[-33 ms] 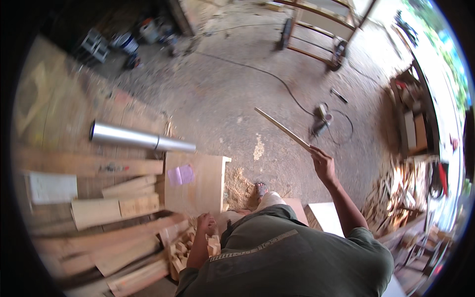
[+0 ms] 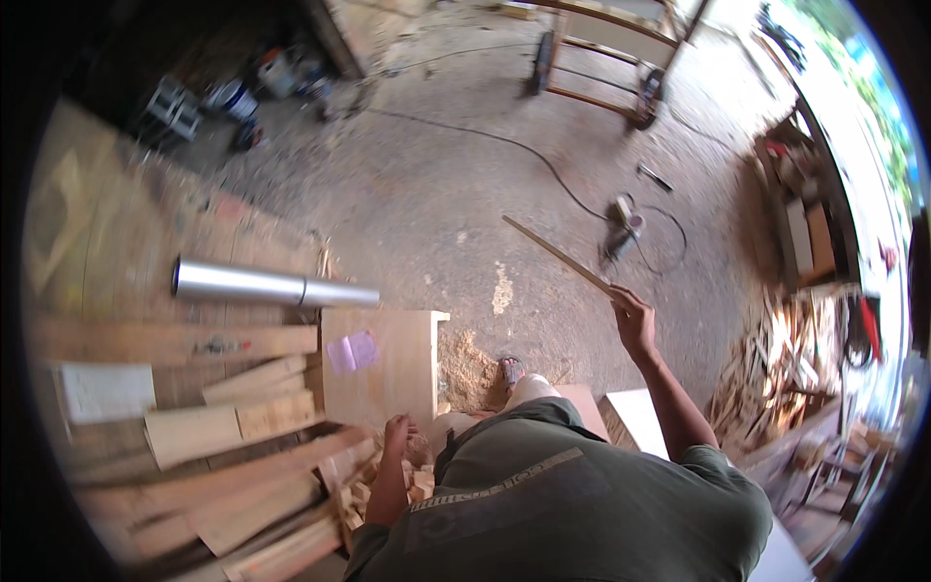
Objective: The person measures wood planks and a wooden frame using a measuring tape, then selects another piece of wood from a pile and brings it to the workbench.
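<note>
My right hand [image 2: 635, 322] is raised out over the floor at the end of an outstretched arm. It grips one end of a thin wooden strip [image 2: 558, 254], whose free end points to the far left. My left hand [image 2: 401, 432] hangs low at my side, its fingers loosely bent, with nothing seen in it. It is nearest to a pale wooden box [image 2: 393, 383] with a purple piece of paper [image 2: 353, 351] on top. Beside the left forearm, small wood offcuts [image 2: 419, 482] fill a container.
A corded power tool [image 2: 623, 231] lies on the floor ahead, its cable trailing away. Boards [image 2: 233, 422] and a shiny metal tube [image 2: 262, 286] are on the left. A wheeled wooden frame [image 2: 596, 82] stands at the back. Scrap wood [image 2: 776, 373] is heaped at the right.
The view has shifted slightly, so the floor things sit a little further left. The strip in my right hand has turned a little, showing a darker face. Both hands have barely moved.
</note>
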`<action>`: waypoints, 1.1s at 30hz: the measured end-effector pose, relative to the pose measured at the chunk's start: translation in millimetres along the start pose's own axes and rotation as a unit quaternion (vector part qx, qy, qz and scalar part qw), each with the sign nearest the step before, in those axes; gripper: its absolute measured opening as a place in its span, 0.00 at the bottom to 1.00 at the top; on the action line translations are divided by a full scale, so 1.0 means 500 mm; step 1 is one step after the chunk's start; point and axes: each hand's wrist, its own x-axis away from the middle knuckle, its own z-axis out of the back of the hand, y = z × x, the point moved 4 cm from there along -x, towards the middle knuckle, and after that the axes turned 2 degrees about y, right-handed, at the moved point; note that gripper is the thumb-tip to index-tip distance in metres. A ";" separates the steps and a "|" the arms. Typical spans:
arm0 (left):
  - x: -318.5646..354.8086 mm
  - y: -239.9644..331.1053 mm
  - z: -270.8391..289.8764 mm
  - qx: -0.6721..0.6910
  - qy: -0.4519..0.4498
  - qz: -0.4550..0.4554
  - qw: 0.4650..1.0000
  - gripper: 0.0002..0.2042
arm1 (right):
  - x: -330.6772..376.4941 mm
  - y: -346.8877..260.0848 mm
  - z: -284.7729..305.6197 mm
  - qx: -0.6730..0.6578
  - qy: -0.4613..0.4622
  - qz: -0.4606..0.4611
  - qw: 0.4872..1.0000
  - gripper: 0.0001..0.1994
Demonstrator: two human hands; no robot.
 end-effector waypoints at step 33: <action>0.022 1.513 -1.477 0.261 -0.419 -0.115 0.862 0.25 | -0.204 0.236 0.207 0.188 0.162 -0.392 0.886 0.26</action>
